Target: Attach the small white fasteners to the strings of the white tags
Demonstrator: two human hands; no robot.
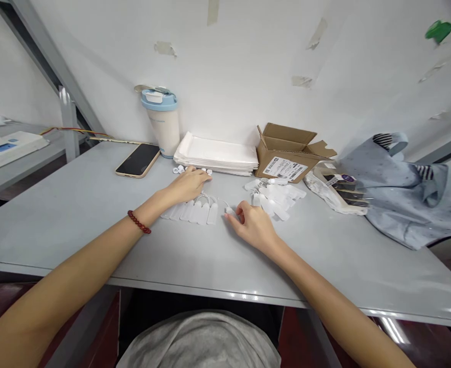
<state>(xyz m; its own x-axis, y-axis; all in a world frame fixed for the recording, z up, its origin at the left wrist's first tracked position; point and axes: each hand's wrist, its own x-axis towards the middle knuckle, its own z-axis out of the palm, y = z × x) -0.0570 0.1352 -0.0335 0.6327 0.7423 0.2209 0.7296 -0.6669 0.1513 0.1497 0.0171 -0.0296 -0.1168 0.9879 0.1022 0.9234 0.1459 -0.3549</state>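
My right hand point(254, 222) is closed in a pinch, thumb and index finger on a small white plastic tag point(230, 210) with a thin white cord. Most of that tag is hidden by the fingers. My left hand point(189, 185) reaches over small round white pieces point(179, 169) lying in front of the envelopes, its fingers stretched out and pointing right. Between the hands, a row of translucent white tags point(196, 212) with looped cords lies side by side. A loose pile of similar tags point(275, 197) lies just beyond my right hand.
Along the wall stand a blue-lidded cup point(164, 122), a stack of white envelopes point(217, 153) and an open cardboard box point(286, 156). A phone point(138, 160) lies left. To the right are a clear plastic package point(340, 189) and a grey-blue cloth point(412, 189) on the grey table point(75, 214).
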